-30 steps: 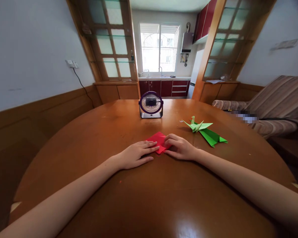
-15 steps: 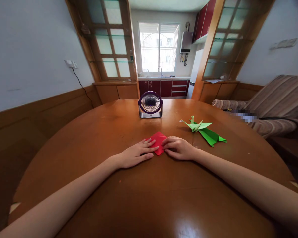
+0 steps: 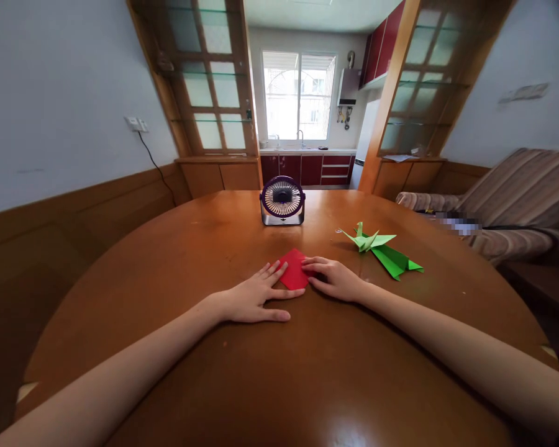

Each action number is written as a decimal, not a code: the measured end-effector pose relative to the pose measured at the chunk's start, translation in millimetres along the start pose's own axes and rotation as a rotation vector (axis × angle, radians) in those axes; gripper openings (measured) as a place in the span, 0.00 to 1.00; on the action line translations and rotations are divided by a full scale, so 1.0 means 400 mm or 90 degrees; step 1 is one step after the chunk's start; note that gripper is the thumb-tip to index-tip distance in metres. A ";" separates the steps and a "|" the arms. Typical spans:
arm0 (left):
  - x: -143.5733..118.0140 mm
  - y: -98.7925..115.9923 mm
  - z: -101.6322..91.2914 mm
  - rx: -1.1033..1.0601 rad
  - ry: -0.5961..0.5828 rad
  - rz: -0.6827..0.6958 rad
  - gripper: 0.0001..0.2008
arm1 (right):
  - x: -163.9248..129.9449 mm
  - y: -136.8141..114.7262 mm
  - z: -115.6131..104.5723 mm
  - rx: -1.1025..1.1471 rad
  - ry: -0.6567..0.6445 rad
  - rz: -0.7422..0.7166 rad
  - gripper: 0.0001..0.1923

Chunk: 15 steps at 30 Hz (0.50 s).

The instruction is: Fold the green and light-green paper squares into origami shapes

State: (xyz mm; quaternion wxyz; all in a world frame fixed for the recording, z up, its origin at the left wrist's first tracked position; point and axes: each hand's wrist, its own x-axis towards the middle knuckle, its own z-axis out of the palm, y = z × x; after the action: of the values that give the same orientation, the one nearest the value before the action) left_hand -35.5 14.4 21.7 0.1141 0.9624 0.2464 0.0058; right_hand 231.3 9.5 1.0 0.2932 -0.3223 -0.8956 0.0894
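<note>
Since a second ago: left hand [image 3: 253,297] spread wider, fingers fanned out, thumb stretched along the table [image 3: 168,261]; red paper [image 3: 293,270] looking a bit smaller and tucked in. Now lying flat on the wood between both hands. Left hand open and flat, fingertips pressing the paper's left edge, gripping nothing. Right hand [image 3: 335,279] curled, fingertips pinching or pressing the right edge; cannot tell which. Could slip on the shiny wood with a lopsided push, giving a crooked fold. Could tear from a hard pinch. Green paper crane [image 3: 371,239] and green folded shape [image 3: 395,261] near the right arm, easy to bump. Small fan [image 3: 282,200] farther back, maybe blowing things around.
</note>
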 end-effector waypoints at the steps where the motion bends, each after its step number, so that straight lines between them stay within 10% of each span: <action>1: -0.001 -0.002 0.001 -0.001 0.002 0.006 0.30 | 0.001 -0.001 0.000 -0.007 -0.005 0.010 0.17; 11: 0.070 -0.042 0.046 0.041 0.247 -0.077 0.22 | 0.010 0.014 0.008 -0.020 -0.031 0.042 0.20; 15: 0.095 -0.040 0.051 0.075 0.235 -0.105 0.24 | 0.019 0.027 0.013 -0.011 -0.076 0.090 0.25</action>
State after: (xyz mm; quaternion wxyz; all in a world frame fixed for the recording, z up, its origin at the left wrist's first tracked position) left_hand -8.3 41.7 -3.5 0.0104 0.9266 0.3411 0.1579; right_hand 229.2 23.0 -3.4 0.2292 -0.3810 -0.8875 0.1212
